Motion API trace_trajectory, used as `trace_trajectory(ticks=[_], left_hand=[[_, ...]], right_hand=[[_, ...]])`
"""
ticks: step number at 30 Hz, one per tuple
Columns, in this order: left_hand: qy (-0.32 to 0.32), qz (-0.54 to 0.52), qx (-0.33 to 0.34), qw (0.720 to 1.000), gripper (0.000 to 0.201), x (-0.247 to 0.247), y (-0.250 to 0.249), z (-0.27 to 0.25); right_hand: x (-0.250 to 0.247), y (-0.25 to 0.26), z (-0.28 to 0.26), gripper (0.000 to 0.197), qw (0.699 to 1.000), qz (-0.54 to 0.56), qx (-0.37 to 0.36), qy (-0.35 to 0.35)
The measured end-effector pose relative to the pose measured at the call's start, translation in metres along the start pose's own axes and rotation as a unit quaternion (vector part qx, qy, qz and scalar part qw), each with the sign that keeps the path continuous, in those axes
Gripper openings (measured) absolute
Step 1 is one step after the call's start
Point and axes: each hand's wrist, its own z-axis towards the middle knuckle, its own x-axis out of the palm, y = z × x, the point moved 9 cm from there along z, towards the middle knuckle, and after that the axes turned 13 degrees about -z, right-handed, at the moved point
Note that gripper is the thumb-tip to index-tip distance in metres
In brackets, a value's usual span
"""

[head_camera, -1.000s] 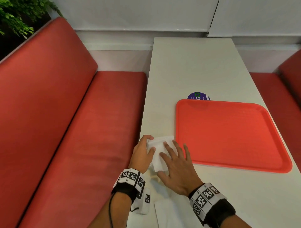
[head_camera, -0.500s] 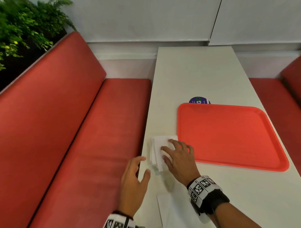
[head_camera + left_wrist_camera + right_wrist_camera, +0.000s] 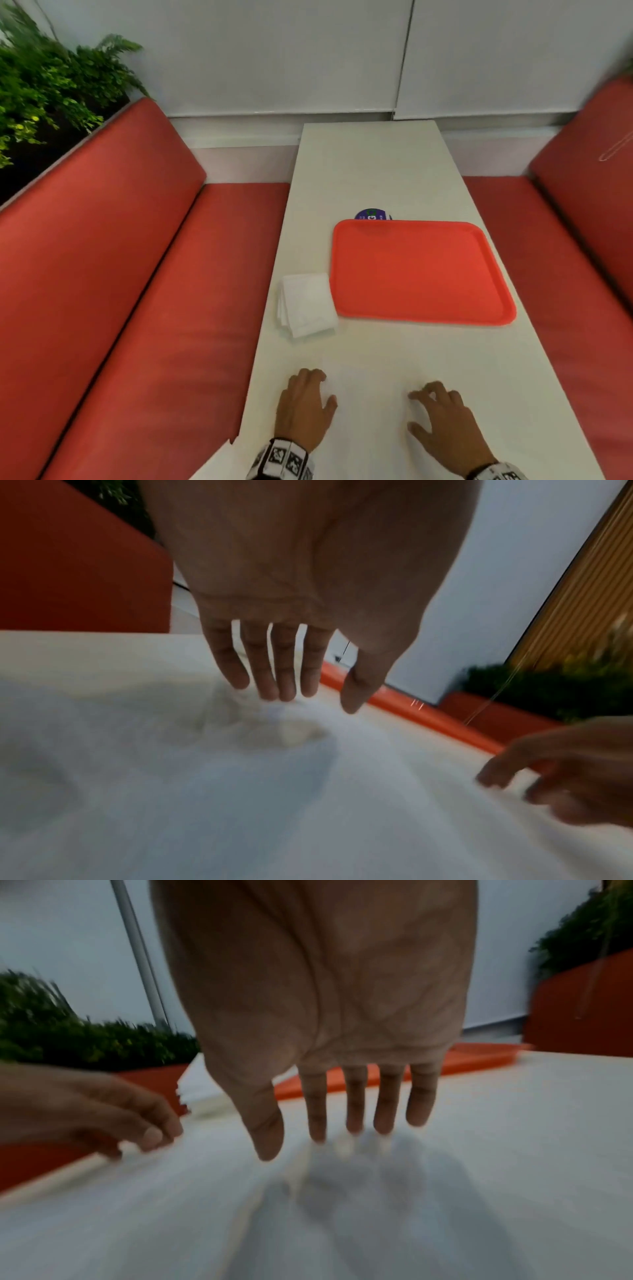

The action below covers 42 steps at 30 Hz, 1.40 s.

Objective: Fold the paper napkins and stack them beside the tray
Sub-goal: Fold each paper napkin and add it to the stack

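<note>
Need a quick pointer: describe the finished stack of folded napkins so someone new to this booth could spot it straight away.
Start at the long white table between the red benches and find the red tray on it. The stack of folded napkins lies on the tabletop against the tray's left edge, at its near corner. It is the only small white layered square there, well beyond both hands.

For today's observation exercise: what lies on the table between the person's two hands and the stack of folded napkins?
The head view shows only bare white table between the left hand, the right hand and the folded napkins.
</note>
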Motion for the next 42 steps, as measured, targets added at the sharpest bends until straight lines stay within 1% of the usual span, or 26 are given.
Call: trace_trajectory(ticks=[1, 3, 7, 8, 9, 10, 12, 13, 14, 17, 19, 21, 22, 23, 26, 28, 30, 32, 34, 36, 37, 38, 39, 40, 41, 42], left_hand=[[0.002, 0.03, -0.007, 1.0, 0.035, 0.002, 0.0, 0.003], [0.01, 0.069, -0.016, 0.997, 0.036, 0.005, -0.001, 0.005], [0.034, 0.0, -0.069, 0.997, 0.037, 0.015, 0.0, 0.005], [0.034, -0.017, -0.083, 0.996, 0.035, 0.015, -0.001, 0.004], [0.034, -0.033, -0.092, 0.995, 0.034, 0.015, -0.004, 0.003], [0.033, -0.049, -0.097, 0.994, 0.034, 0.014, -0.008, 0.002], [0.027, -0.088, -0.092, 0.991, 0.037, 0.014, -0.019, -0.003], [0.02, -0.107, -0.082, 0.991, 0.039, 0.013, -0.025, -0.005], [0.011, -0.121, -0.07, 0.99, 0.042, 0.01, -0.032, -0.008], [-0.001, -0.127, -0.03, 0.991, 0.055, 0.002, -0.053, -0.018], [-0.001, -0.135, -0.013, 0.991, 0.063, -0.001, -0.064, -0.022], [-0.019, -0.155, -0.006, 0.988, 0.07, -0.006, -0.069, -0.025], [-0.03, -0.172, -0.005, 0.985, 0.072, -0.009, -0.072, -0.026], [-0.042, -0.192, -0.001, 0.98, 0.074, -0.012, -0.075, -0.027], [-0.07, -0.271, 0.011, 0.96, 0.076, -0.018, -0.087, -0.029], [-0.083, -0.309, -0.008, 0.948, 0.078, -0.019, -0.088, -0.027], [-0.086, -0.346, -0.041, 0.933, 0.081, -0.017, -0.085, -0.027], [-0.086, -0.372, -0.058, 0.922, 0.083, -0.016, -0.088, -0.03], [-0.086, -0.383, -0.055, 0.918, 0.083, -0.017, -0.098, -0.036], [-0.087, -0.402, -0.043, 0.91, 0.081, -0.021, -0.114, -0.043], [-0.087, -0.417, -0.039, 0.904, 0.08, -0.023, -0.122, -0.047], [-0.086, -0.434, -0.037, 0.896, 0.079, -0.027, -0.133, -0.051], [-0.085, -0.455, -0.036, 0.886, 0.078, -0.03, -0.143, -0.054], [-0.085, -0.479, -0.035, 0.873, 0.077, -0.033, -0.154, -0.057], [-0.09, -0.502, -0.033, 0.859, 0.076, -0.036, -0.165, -0.06], [-0.098, -0.521, -0.032, 0.847, 0.074, -0.041, -0.175, -0.062]], right_hand=[[0.008, -0.006, -0.006, 0.057, 1.0, -0.006, 0.001, 0.009], [0.013, -0.011, -0.012, 0.062, 1.0, 0.01, -0.005, -0.024], [-0.003, -0.018, -0.023, 0.054, 0.998, 0.043, 0.001, -0.056], [-0.005, -0.019, -0.024, 0.058, 0.998, 0.034, 0.004, -0.056], [-0.006, -0.022, -0.025, 0.068, 0.999, 0.022, 0.01, -0.043], [-0.006, -0.029, -0.027, 0.08, 0.999, 0.025, 0.033, -0.032], [-0.004, -0.05, -0.029, 0.103, 0.993, 0.056, 0.107, -0.012], [-0.001, -0.061, -0.031, 0.106, 0.987, 0.082, 0.14, -0.004], [0.003, -0.067, -0.031, 0.101, 0.982, 0.111, 0.156, 0.006], [0.007, -0.068, -0.028, 0.063, 0.977, 0.17, 0.127, 0.025], [0.005, -0.066, -0.027, 0.053, 0.98, 0.169, 0.104, 0.033], [-0.007, -0.065, -0.026, 0.033, 0.978, 0.19, 0.085, 0.007], [-0.017, -0.065, -0.027, 0.02, 0.971, 0.228, 0.074, -0.01], [-0.028, -0.066, -0.029, 0.014, 0.961, 0.269, 0.06, -0.024], [-0.057, -0.065, -0.036, 0.018, 0.94, 0.338, 0.013, -0.035], [-0.062, -0.07, -0.036, 0.022, 0.936, 0.35, 0.005, -0.032], [-0.051, -0.075, -0.034, 0.028, 0.938, 0.346, 0.009, -0.011], [-0.034, -0.08, -0.032, 0.032, 0.947, 0.321, 0.015, 0.013], [-0.018, -0.085, -0.03, 0.038, 0.961, 0.276, 0.029, 0.016], [-0.017, -0.089, -0.031, 0.057, 0.984, 0.168, 0.058, -0.016], [-0.027, -0.088, -0.034, 0.066, 0.986, 0.145, 0.059, -0.052], [-0.041, -0.081, -0.038, 0.07, 0.98, 0.18, 0.036, -0.08], [-0.059, -0.07, -0.044, 0.067, 0.96, 0.264, -0.005, -0.091], [-0.08, -0.056, -0.053, 0.062, 0.927, 0.362, -0.053, -0.085], [-0.099, -0.041, -0.063, 0.055, 0.886, 0.448, -0.1, -0.062], [-0.116, -0.029, -0.073, 0.043, 0.85, 0.509, -0.132, -0.04]])
